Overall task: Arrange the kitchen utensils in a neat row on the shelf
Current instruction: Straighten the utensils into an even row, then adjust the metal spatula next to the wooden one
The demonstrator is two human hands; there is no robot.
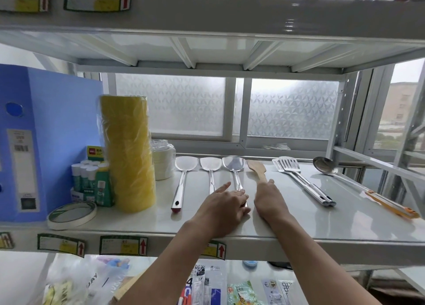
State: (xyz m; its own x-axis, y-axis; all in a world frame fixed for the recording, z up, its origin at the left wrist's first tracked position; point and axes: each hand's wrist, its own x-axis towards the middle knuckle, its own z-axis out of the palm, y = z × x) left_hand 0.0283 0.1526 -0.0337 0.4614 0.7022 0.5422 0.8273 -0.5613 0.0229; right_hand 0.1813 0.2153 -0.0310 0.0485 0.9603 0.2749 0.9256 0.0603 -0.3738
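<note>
Several utensils lie side by side on the white shelf (299,222), heads toward the window. From the left there are three steel spatulas (181,185) (210,166) (233,164), then a wooden spatula (256,168), two stacked slotted turners (299,178) and a ladle (326,166) with an orange handle, which lies slanted at the far right. My left hand (226,203) covers the handles of the second and third steel spatulas, its fingers curled over the third one's handle. My right hand (269,199) lies with straight fingers on the wooden spatula's handle and hides most of it.
On the shelf's left stand a blue file box (34,143), glue sticks (89,180), a tall yellow tape stack (128,153), white tape rolls (163,162) and a flat tape roll (72,214). Another shelf board hangs close overhead. Packets lie on the shelf below.
</note>
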